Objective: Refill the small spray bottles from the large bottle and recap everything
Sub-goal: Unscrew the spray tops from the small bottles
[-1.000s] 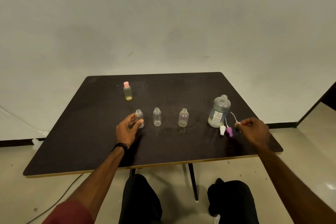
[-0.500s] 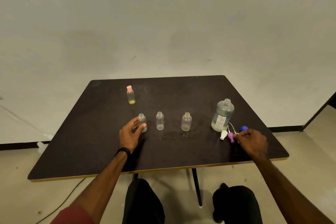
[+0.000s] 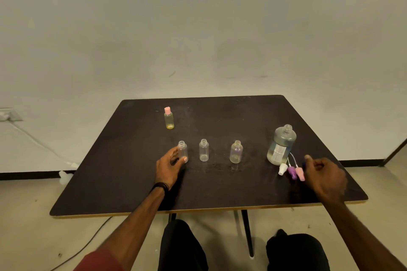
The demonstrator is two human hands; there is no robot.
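Three uncapped small clear bottles stand in a row on the black table [image 3: 220, 189]. My left hand [image 3: 168, 168] wraps the left small bottle [image 3: 182, 149], thumb on its base. The middle small bottle [image 3: 203, 150] and the right small bottle [image 3: 236, 152] stand free. The large bottle [image 3: 280, 145], uncapped and part full of clear liquid, stands at the right. Before it lie a white spray cap [image 3: 282, 169], a purple spray cap [image 3: 291, 171] and a pink spray cap [image 3: 300, 173]. My right hand [image 3: 323, 176] hovers just right of them, fingers loosely curled and holding nothing; a bit of blue shows at its edge.
A small yellowish bottle [image 3: 169, 119] with a pink cap stands apart at the back left of the table. The table's front edge is close to my knees. A cable [image 3: 88, 242] runs across the floor at the left, below a wall socket [image 3: 8, 115].
My right hand has set the pink spray cap down beside the purple one and let go. My left hand has closed more snugly around the left small bottle.
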